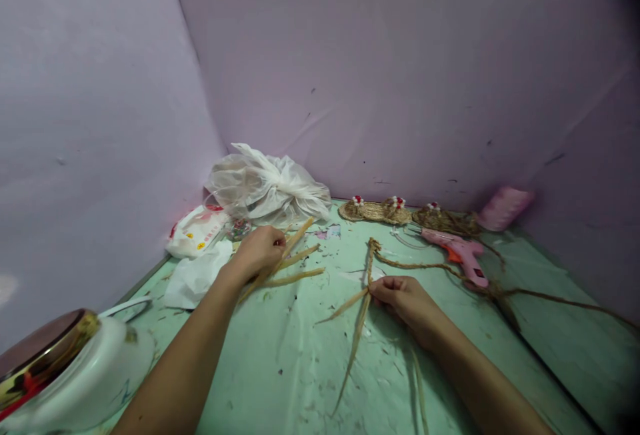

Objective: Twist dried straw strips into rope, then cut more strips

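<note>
My right hand (400, 298) pinches the lower end of a short braid (371, 263) of straw-coloured fibre, right of the middle. Loose flat strands (357, 338) fan out below the pinch toward the front. From the braid's top, a twisted cord (417, 265) runs off to the right. My left hand (263, 251) is closed over a small pile of loose dry strips (295, 277) on the green table, its fingertips curled and partly hidden, so what it grips cannot be made out.
On the green table (300, 368), a tied plastic bag (277, 185), a white packet (200, 229) and a white pot (107, 368) stand left. Woven pieces with beads (377, 211), a pink glue gun (463, 255) and a pink spool (506, 208) lie right.
</note>
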The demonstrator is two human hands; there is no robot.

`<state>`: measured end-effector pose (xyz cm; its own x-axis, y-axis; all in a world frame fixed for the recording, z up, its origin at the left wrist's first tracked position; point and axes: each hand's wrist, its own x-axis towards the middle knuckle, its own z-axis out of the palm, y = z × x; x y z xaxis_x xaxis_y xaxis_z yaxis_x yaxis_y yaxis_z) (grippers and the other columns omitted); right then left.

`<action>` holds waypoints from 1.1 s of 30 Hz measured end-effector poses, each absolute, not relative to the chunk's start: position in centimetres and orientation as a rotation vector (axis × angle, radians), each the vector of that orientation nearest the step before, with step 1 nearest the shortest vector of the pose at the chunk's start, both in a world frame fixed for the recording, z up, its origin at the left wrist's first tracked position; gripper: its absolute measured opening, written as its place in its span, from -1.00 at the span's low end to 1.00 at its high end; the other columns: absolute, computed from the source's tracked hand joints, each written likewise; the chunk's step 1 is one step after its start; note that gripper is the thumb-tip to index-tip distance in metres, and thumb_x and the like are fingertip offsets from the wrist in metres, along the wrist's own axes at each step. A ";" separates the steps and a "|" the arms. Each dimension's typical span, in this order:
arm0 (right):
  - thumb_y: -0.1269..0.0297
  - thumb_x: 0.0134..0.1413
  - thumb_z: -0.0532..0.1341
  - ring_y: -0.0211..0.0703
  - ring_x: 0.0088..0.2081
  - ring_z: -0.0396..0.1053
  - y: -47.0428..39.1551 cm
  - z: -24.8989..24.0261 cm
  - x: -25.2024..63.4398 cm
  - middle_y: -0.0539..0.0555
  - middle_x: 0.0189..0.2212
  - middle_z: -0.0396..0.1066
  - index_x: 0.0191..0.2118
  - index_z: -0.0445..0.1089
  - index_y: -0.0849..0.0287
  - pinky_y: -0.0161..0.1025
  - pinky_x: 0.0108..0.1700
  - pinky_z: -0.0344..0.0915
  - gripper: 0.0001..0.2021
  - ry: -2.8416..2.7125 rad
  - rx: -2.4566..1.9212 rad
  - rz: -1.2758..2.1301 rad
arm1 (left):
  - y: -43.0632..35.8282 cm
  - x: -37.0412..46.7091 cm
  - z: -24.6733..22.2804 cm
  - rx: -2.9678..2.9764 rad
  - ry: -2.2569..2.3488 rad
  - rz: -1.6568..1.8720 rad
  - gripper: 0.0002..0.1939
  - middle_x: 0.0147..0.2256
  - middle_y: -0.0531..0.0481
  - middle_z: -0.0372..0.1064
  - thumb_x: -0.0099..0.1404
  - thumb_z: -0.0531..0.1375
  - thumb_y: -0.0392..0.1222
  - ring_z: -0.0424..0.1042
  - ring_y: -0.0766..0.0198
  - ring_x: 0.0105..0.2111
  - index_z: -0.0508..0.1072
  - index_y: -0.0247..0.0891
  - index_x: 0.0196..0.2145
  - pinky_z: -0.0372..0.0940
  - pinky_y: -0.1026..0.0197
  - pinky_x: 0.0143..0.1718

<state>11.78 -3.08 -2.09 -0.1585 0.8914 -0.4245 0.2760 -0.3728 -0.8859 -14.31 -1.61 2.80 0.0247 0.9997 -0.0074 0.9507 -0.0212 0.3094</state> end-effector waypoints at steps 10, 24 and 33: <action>0.28 -0.18 0.13 -0.47 -0.77 -0.20 -3.3 -1.9 11.7 -0.16 -0.84 -0.06 -0.69 0.19 0.23 -0.36 -0.67 -0.32 -0.80 -1.350 -1.618 1.559 | -1.5 -17.1 3.9 1.942 2.176 0.412 -0.79 -0.48 -0.06 0.39 -0.05 0.07 -0.21 0.29 0.25 -0.46 0.46 -0.28 -0.48 0.04 0.29 -0.46; 0.29 -0.19 0.13 -0.48 -0.77 -0.21 -3.2 -1.5 11.6 -0.16 -0.86 -0.06 -0.70 0.18 0.23 -0.36 -0.67 -0.32 -0.79 -1.379 -1.603 1.556 | -0.9 -13.1 2.3 1.850 2.124 0.505 -0.84 -0.65 0.04 0.23 -0.04 0.05 -0.26 0.18 0.34 -0.59 0.40 -0.32 -0.63 -0.03 0.30 -0.54; 0.36 -0.24 0.12 -0.48 -0.77 -0.18 -3.0 -1.7 11.8 -0.15 -0.85 -0.02 -0.69 0.22 0.25 -0.36 -0.68 -0.30 -0.85 -1.380 -1.585 1.522 | -2.6 -11.3 3.4 1.577 1.520 0.371 -0.89 -0.69 0.12 0.12 -0.07 0.13 -0.20 0.06 0.44 -0.66 0.35 -0.31 -0.62 -0.04 0.34 -0.60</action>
